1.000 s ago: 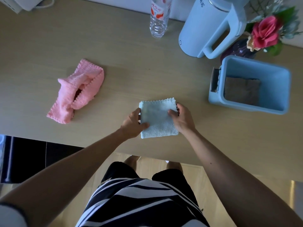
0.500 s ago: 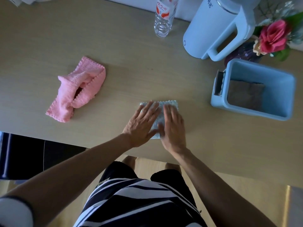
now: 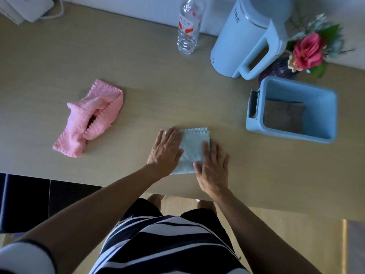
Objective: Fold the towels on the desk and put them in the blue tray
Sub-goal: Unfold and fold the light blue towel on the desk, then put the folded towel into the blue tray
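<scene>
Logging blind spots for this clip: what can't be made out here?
Head view:
- light blue towel: side edges under the left hand and right hand.
- brown cloth in the blue tray: near edge behind the tray's wall.
- bottle: top cut by the frame edge.

Wears a short-sleeved shirt [image 3: 167,240] in broad, wavy bands of dark navy and white. Shows, at the near left corner, a white sleeve [image 3: 23,259] edged with a thin dark line. Has on black shorts [image 3: 146,209] below the shirt hem, one leg left, one right. Goes bare-armed from sleeve down to left hand [image 3: 166,150] and right hand [image 3: 212,171].
</scene>
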Motion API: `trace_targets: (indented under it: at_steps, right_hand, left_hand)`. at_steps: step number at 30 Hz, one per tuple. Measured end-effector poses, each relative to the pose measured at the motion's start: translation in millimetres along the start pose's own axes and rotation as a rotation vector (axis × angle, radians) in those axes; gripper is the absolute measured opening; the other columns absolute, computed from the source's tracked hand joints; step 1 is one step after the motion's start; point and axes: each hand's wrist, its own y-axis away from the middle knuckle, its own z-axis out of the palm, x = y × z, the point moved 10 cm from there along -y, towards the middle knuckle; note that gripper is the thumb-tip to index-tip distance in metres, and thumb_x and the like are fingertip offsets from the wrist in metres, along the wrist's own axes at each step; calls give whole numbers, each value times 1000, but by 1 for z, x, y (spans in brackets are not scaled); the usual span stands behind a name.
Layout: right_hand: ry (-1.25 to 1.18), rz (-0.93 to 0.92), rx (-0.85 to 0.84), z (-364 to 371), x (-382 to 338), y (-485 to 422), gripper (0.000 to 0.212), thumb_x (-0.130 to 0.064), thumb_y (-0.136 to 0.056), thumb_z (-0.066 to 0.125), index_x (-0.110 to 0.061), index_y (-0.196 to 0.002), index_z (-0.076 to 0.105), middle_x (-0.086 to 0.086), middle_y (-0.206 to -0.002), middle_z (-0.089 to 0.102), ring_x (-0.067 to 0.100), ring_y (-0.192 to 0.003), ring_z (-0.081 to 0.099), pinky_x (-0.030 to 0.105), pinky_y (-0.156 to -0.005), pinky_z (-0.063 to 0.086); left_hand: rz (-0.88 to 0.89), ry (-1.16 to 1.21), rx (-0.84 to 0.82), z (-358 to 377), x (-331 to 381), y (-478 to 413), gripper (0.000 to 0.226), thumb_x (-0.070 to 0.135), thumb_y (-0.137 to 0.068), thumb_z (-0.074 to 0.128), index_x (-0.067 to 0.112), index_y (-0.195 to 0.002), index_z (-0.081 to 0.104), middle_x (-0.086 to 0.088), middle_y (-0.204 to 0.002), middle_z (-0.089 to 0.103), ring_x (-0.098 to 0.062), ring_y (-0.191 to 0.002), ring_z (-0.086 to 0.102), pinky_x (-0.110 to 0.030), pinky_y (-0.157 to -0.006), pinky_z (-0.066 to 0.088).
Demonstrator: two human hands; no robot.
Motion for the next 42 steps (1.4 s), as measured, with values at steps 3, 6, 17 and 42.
trace_targets:
  at_steps: [3,6,17,42]
  right_hand:
    - [-40,49,18,-13,0,10,88,-52,-98,47,-13,-161,0,13,-170,2,34,-156,1,56,-124,7]
    - [-83,95,86,-27,2,23,88,-48,-95,54,-10,-161,8,14,-169,7,35,-156,6,57,-123,13]
    - [-572,91,264,-72,15,46,91,-23,-91,70,-15,-160,10,16,-157,32,32,-141,42,41,-113,42]
    - [-1313,-41,333,-297,224,18,37,7,-79,69,-23,-99,73,3,-110,69,16,-93,67,29,-78,56]
  left_hand:
    - [-46,-21,32,-18,-2,-18,66,37,-84,75,8,-139,53,-11,-130,63,-31,-121,59,-42,-109,42]
    - [-93,1,-92,-15,-4,-28,59,41,-85,73,13,-134,53,-8,-124,61,-30,-115,59,-40,-102,44]
    - [-222,515,-248,-33,13,-34,12,18,-76,72,16,-84,63,1,-76,60,-21,-71,57,-23,-51,36]
    - [42,1050,145,-180,228,-116,55,10,-78,74,41,-119,55,9,-105,63,-19,-80,65,-45,-73,61]
